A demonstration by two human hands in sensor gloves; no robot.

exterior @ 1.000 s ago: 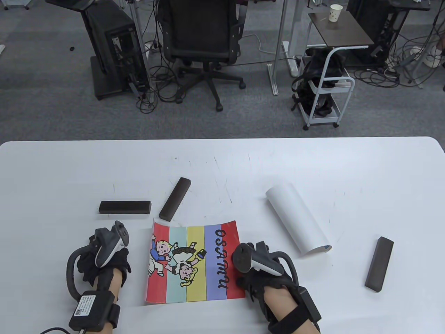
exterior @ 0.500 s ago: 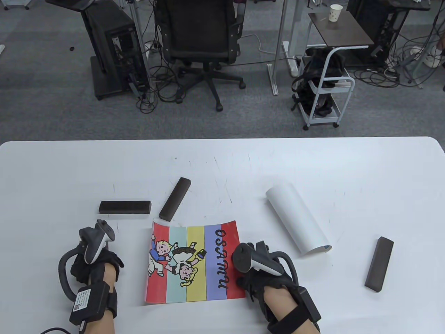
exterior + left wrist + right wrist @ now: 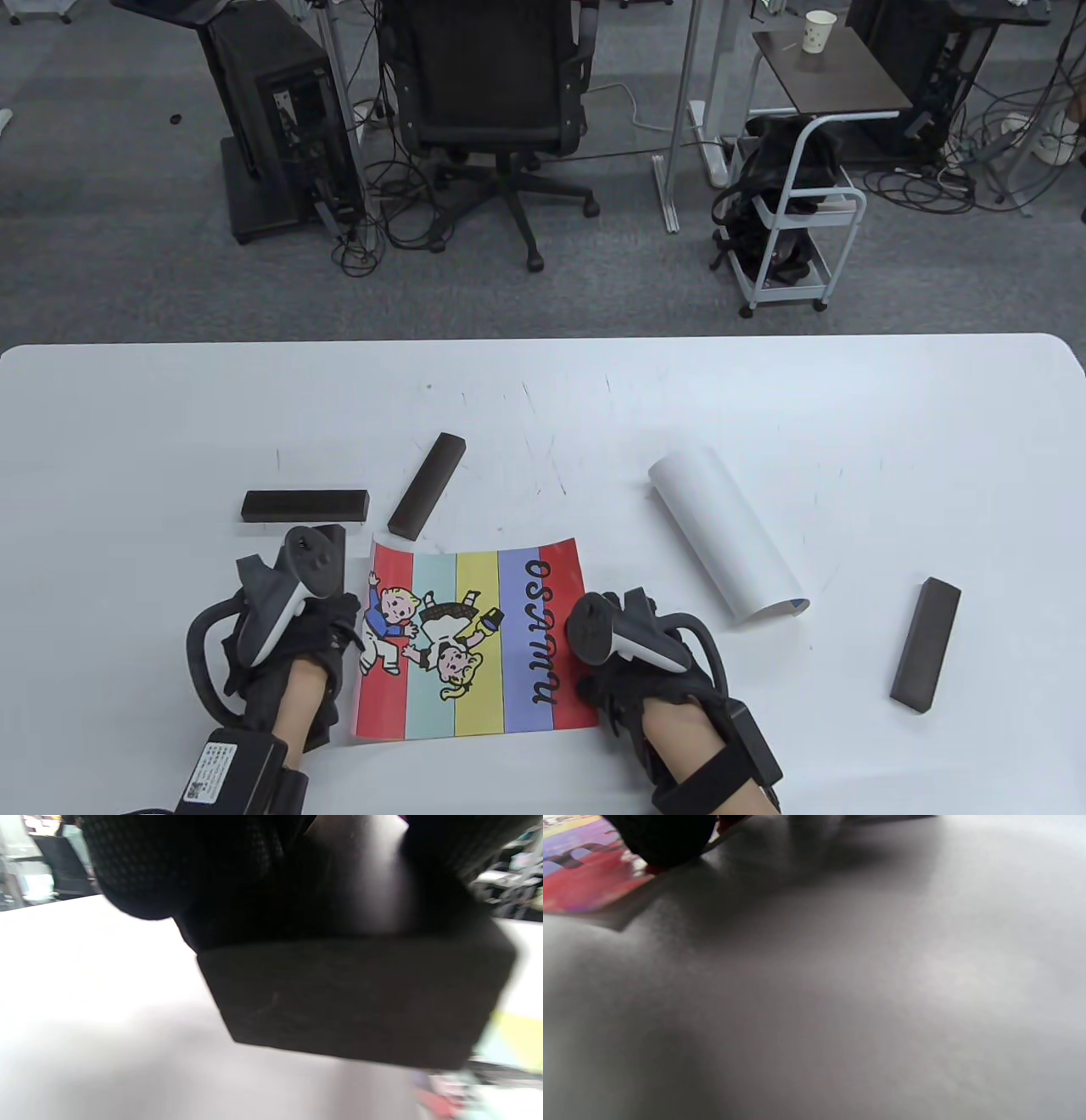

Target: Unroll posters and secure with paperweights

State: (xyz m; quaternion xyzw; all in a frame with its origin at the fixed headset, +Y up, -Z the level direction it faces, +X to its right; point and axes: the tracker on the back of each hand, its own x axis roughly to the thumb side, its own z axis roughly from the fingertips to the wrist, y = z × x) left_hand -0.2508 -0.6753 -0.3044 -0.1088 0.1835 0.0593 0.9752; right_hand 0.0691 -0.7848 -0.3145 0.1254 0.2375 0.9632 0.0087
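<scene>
A white table (image 3: 764, 399) carries a striped cartoon poster (image 3: 475, 645), unrolled near the front edge. The right hand (image 3: 645, 671) rests on its right edge; the right wrist view shows a dark fingertip pressing the red stripe flat. The left hand (image 3: 288, 628) sits at the poster's left edge. Its wrist view shows the fingers (image 3: 191, 870) wrapped around a dark block paperweight (image 3: 356, 997) held above the table, with the poster's colours just to the right.

Three more dark bar paperweights lie loose: one flat bar (image 3: 305, 505) behind the left hand, one angled bar (image 3: 427, 486) touching or overlapping the poster's far left corner, and one far right bar (image 3: 926, 643) well apart from everything. A second poster, a white roll (image 3: 725, 535), lies right of the open sheet.

Likely risks: the paper probably wants to curl back, so if the block lands beside the left edge rather than on it, that edge may spring up. If the right hand lifts before its side is weighted, the sheet may roll back toward the left. A block set down crookedly may crease the paper.
</scene>
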